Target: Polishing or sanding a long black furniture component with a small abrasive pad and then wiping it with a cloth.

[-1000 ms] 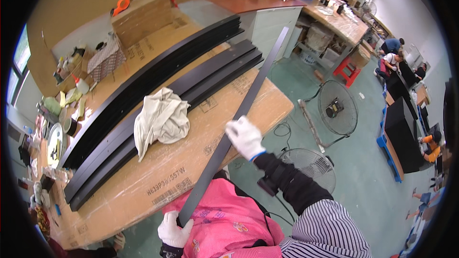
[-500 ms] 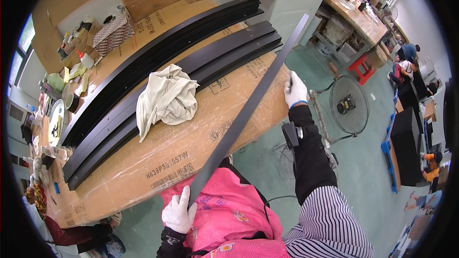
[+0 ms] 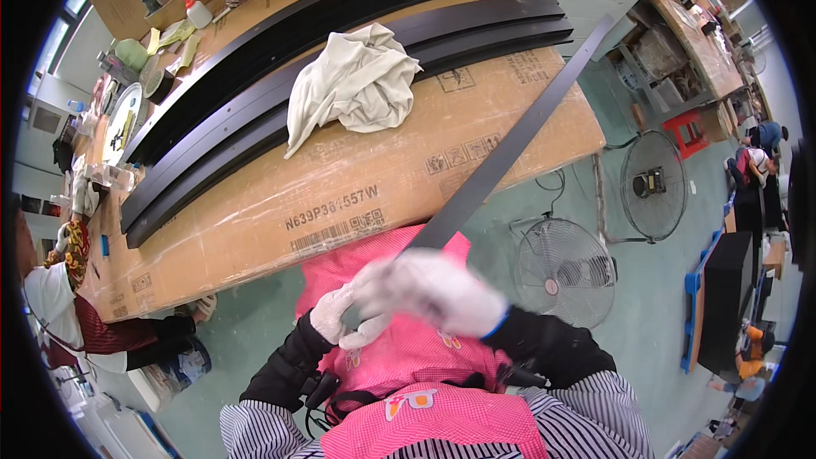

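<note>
Beyond both grips, a long, flat, dark-grey strip [image 3: 510, 140] slants away to the upper right, its far end reaching past the right edge of the brown, cardboard-covered counter [image 3: 212, 263]. The white-gloved left grip [image 3: 353, 314] appears closed round the strip's near end, in front of the pink patterned apron [image 3: 391, 365] — a hold at the very tip that probably leaves most of the length exposed. The white-gloved right grip [image 3: 446, 293] overlaps that same end, touching or almost touching the left one; it is blurred, so whether it clasps the strip or merely lies over it cannot be told. Nor is it clear whether the strip rests on the counter or hangs above it.

Ahead and left of the grips, a nearer group of long black rails [image 3: 204, 161] and a farther group of black rails [image 3: 331, 13] lie side by side, likely set back to keep them out of the strip's way. A crumpled off-white cloth [image 3: 357, 81] sits on the nearer group — perhaps for easy reach.
</note>
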`<state>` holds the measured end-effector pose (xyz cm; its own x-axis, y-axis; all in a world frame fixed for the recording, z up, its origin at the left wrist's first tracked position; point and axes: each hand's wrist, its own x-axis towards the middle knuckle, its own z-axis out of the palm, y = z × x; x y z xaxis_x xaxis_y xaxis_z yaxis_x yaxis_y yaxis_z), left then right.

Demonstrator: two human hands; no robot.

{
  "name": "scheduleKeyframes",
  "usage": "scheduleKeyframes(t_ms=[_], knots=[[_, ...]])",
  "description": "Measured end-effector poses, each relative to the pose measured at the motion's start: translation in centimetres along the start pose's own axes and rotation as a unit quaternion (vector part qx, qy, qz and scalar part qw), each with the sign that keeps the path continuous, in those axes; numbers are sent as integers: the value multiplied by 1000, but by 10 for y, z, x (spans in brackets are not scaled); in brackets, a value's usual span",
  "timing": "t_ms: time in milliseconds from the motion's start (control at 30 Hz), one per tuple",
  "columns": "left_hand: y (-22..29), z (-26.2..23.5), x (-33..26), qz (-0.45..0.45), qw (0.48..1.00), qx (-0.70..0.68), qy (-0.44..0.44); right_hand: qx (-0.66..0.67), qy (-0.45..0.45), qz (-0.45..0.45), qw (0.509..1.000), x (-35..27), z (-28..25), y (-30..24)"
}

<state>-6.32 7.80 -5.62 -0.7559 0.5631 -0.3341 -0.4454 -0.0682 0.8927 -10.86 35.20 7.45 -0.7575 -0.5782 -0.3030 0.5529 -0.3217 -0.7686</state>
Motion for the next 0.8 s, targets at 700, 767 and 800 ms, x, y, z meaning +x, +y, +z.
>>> scheduleKeyframes(t_ms=[700,767,800], knots=[[34,-85,-85,-277,909,284,-128,128,286,-382,869,101,-272,-67],[59,-66,-48,-296,898,315,-80,154,301,-376,863,103,-268,-66],[69,-50,-28,-152,936,305,-91,181,307,-379,854,102,-262,-69]])
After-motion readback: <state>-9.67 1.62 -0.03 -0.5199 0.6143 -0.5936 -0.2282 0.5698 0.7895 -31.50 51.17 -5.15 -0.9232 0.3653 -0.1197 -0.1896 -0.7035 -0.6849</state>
